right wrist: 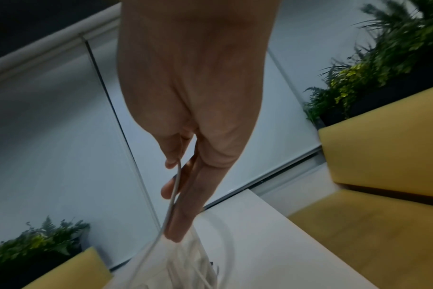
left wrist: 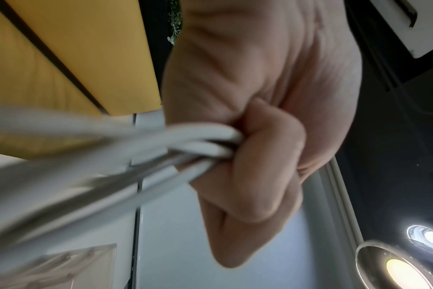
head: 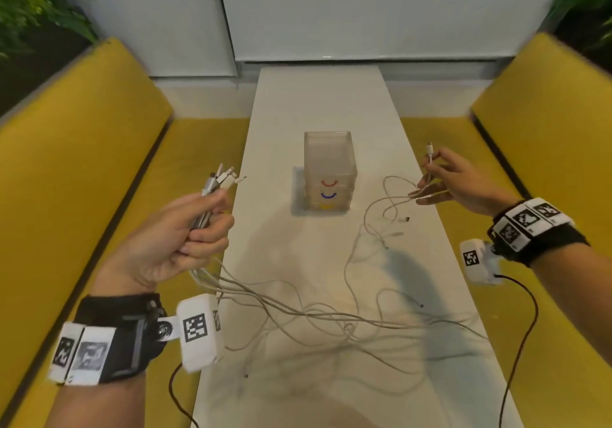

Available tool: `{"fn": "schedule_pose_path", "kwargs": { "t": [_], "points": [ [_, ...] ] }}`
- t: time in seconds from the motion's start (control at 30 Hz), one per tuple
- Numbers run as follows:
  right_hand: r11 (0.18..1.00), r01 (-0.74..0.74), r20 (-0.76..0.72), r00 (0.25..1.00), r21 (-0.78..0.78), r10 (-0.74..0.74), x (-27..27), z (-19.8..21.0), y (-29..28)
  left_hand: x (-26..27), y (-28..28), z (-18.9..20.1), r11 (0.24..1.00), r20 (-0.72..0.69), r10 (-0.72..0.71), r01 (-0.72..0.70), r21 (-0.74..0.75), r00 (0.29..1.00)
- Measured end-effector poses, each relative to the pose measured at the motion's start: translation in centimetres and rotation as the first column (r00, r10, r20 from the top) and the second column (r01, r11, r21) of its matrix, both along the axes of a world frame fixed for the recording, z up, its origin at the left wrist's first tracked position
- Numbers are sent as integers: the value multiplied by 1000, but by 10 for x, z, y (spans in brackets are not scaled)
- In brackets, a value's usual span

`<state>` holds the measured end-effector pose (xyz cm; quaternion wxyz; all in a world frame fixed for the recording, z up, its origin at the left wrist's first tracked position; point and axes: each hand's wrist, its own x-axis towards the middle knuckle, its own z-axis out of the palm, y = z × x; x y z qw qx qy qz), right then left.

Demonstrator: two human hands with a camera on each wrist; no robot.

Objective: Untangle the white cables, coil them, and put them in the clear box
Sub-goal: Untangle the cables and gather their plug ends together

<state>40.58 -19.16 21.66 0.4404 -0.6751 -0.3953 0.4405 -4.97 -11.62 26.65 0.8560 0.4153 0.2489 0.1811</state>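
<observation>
No readable text; only coded square markers on the wristbands [head: 526, 220].

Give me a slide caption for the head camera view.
Left hand grips bunched cable ends, right hand pinches one cable; clear box waits.

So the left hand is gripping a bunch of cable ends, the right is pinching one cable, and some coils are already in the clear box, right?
Not quite. The head view shows the clear box empty. The left hand does grip a bunch of cable ends, and the right hand pinches one cable.
</observation>
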Motion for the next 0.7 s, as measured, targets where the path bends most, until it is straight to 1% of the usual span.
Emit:
{"fn": "schedule_pose_path", "kwargs": {
  "t": [0.07, 0.1, 0.17, 0.23, 0.3, 0.37, 0.47, 0.53, 0.57, 0.63, 0.67, 0.7],
  "points": [
    [1000, -12, 19, 1000, 0, 12, 1, -3, -5, 0, 0, 2, 1000, 17, 6, -6, 19, 1000],
    [1000, -17, 41, 999, 27, 16, -1, -3, -7, 1, 0, 2, 999, 24, 18, -18, 36, 1000],
    [988, -7, 85, 996, 153, -6, -6, 4, -8, 5, -1, 1, 996, 37, 57, -60, 68, 998],
    [957, 16, 105, 993, 289, -48, -14, 22, -8, 13, -3, -1, 988, 55, 101, -107, 112, 993],
    [932, -35, 122, 993, 360, -10, -27, 42, -6, 26, -8, -2, 971, 73, 151, -161, 176, 986],
    [919, -155, 166, 981, 363, 100, -47, 60, -4, 44, -14, -2, 948, 84, 201, -216, 233, 976],
    [899, -321, 217, 940, 299, 264, -86, 73, -2, 80, -23, -4, 923, 90, 241, -257, 286, 966],
    [873, -413, 234, 904, 261, 358, -111, 73, -1, 107, -29, -6, 898, 59, 268, -272, 346, 962],
    [851, -466, 274, 875, 243, 400, -122, 71, -1, 120, -33, -8, 878, 25, 289, -276, 390, 957],
    [802, -556, 392, 803, 218, 449, -136, 66, 0, 142, -42, -13, 829, -58, 339, -269, 491, 939],
    [791, -574, 435, 781, 213, 449, -140, 63, 0, 150, -46, -15, 807, -84, 364, -269, 526, 928],
    [793, -571, 458, 775, 211, 436, -142, 61, 1, 157, -50, -18, 792, -98, 394, -284, 540, 914]
  ]
}}
